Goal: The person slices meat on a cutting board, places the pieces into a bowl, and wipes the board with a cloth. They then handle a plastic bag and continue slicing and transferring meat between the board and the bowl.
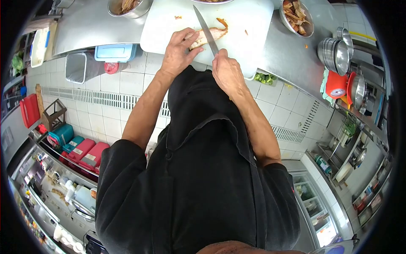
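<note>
A piece of cooked meat (202, 40) lies on the white cutting board (163, 21). My left hand (177, 51) holds its left end, with fingers bent over it and the thumb at its near side. My right hand (226, 70) is closed round the handle of a long knife (205, 30); the handle is mostly hidden in the fist. The blade crosses over the meat, its tip pointing away from me. Small brown scraps (178, 17) lie on the board, and a darker strip (222, 22) touches the meat's right end.
A metal bowl of meat pieces (297, 17) stands right of the board, another bowl (137, 10) left, and a bowl rim (211, 1) shows at the far edge. Stacked metal bowls (336, 55) and a red scale (336, 86) are at the right. A bin (77, 67) stands left below the counter.
</note>
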A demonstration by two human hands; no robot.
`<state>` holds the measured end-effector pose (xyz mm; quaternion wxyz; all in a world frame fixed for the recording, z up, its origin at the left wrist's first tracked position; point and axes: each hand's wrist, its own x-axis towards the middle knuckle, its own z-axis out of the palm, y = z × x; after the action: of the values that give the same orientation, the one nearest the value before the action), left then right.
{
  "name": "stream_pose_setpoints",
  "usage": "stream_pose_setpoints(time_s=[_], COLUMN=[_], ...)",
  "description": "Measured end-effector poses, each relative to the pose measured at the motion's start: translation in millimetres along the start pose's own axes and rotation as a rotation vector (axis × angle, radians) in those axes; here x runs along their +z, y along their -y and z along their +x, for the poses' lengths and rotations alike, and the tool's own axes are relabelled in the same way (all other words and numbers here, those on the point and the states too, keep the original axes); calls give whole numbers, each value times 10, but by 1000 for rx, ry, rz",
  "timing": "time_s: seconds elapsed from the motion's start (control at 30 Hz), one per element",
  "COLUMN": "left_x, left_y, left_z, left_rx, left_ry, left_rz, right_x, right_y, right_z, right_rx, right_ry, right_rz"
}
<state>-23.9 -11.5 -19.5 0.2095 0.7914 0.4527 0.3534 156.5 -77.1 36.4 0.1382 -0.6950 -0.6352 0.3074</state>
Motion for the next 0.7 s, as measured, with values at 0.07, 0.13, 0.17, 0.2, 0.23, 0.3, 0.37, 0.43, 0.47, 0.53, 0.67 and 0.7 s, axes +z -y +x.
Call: stream_pose_setpoints(time_s=[0.07,0.13,0.17,0.2,0.23,0.3,0.37,0.43,0.47,0.53,0.67,0.7], left_x=[23,11,4,3,9,10,-3,-21,-22,-13,-88,-107], left_y=[25,35,27,20,23,37,23,25,33,22,25,34], left_z=[0,5,13,12,10,15,18,33,45,32,26,87], left_rx=[17,24,21,16,20,31,2,-20,-28,-41,-58,-56], left_ry=[-14,-13,-8,-2,0,6,18,30,31,38,92,99], left_rz=[3,15,23,31,34,40,29,36,46,54,55,51], right_x=[-7,-114,-186,-265,-353,-372,-298,-54,13,-128,-331,-331], right_y=[-34,-33,-21,11,52,74,100,-3,-60,3,52,8], right_z=[-56,-227,-305,-367,-419,-410,-280,-224,-224,-286,-323,-342], right_rx=[-16,46,77,89,103,108,86,73,67,81,56,39], right_ry=[15,87,122,146,171,194,191,180,171,195,214,221], right_rz=[7,-52,-85,-92,-99,-94,-72,-97,-114,-113,-82,-70])
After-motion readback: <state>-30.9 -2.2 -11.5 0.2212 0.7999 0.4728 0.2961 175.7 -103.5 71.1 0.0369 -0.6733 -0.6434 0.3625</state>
